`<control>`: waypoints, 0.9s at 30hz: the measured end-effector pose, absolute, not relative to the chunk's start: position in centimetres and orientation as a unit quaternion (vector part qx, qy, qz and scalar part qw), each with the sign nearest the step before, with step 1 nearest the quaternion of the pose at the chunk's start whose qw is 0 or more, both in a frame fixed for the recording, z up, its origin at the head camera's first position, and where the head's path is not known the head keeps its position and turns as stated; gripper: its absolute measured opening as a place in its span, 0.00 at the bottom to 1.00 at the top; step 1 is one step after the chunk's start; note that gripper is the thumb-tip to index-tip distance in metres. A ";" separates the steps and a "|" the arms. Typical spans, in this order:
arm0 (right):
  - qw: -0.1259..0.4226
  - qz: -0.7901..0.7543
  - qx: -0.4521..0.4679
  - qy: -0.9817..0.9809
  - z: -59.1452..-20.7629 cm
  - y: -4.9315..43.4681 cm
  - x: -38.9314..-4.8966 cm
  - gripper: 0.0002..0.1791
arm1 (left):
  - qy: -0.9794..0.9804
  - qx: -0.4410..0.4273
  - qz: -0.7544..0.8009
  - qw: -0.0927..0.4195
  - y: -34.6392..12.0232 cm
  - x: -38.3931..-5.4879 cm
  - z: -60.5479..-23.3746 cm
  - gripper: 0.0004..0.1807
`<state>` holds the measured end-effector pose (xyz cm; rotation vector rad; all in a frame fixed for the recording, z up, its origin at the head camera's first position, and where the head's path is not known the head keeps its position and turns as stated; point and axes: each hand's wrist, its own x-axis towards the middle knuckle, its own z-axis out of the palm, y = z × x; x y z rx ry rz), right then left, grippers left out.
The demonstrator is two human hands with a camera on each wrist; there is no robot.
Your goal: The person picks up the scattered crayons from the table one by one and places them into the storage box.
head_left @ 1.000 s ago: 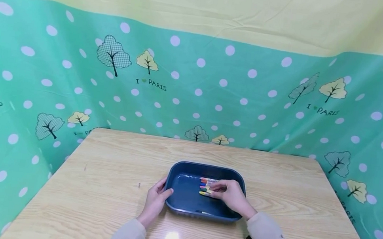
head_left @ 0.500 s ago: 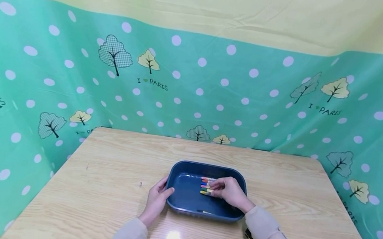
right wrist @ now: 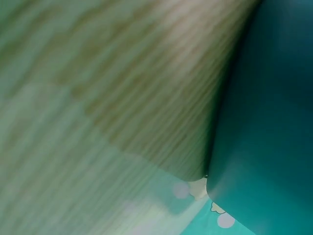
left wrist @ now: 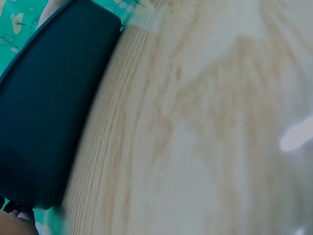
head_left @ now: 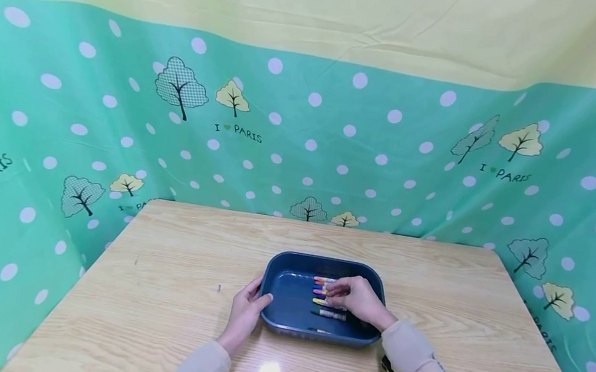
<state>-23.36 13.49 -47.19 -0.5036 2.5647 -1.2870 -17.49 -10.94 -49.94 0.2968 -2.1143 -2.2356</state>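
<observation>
A dark blue rectangular tray (head_left: 288,315) stands on the table. My left hand (head_left: 246,313) grips its left side, thumb over the rim and fingers outside. My right hand (head_left: 359,299) reaches over the right wall, fingers bent down over a row of crayons. Its thumb overlaps the yellow crayon (head_left: 317,301); I cannot tell whether it pinches one. Beyond lie an orange crayon (head_left: 318,283), a blue crayon (head_left: 317,287) and a pink crayon (head_left: 317,291), partly hidden by the fingers. Nearer the front lies a dark green crayon (head_left: 329,314), apart from the row.
The wood-grain table (head_left: 183,259) extends around the tray. A green and cream patterned cloth (head_left: 223,158) hangs behind and beside it. The tray's outer wall fills the left of the left wrist view and the right of the right wrist view, where no hand work shows.
The dark green crayon has moved from beside the yellow one toward the front and lies separate. My left hand keeps its grip; the right hand has barely moved.
</observation>
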 end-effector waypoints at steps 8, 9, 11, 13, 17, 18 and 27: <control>0.100 -0.447 -0.166 0.873 -47.1 13.7 -23.1 0.10 | -0.687 0.097 -0.720 0.021 -10.8 -17.8 -50.1 0.28; 0.101 -0.450 -0.167 0.872 -47.1 13.7 -23.1 0.10 | -0.687 0.095 -0.720 0.019 -10.7 -17.8 -50.0 0.28; 0.098 -0.453 -0.170 0.870 -47.0 13.8 -23.1 0.10 | -0.686 0.092 -0.722 0.019 -10.6 -17.8 -49.9 0.28; 0.094 -0.453 -0.169 0.870 -47.0 13.9 -23.2 0.10 | -0.685 0.088 -0.723 0.018 -10.5 -17.9 -49.8 0.28; 0.100 -0.456 -0.163 0.869 -46.8 14.0 -23.2 0.11 | -0.683 0.087 -0.725 0.019 -10.4 -17.8 -49.9 0.28; 0.102 -0.458 -0.163 0.868 -46.8 14.0 -23.2 0.11 | -0.681 0.086 -0.727 0.020 -10.4 -17.9 -49.9 0.28; 0.111 -0.532 -0.157 0.825 -45.6 14.7 -22.6 0.26 | -0.693 0.016 -0.721 -0.017 -11.5 -17.7 -49.9 0.32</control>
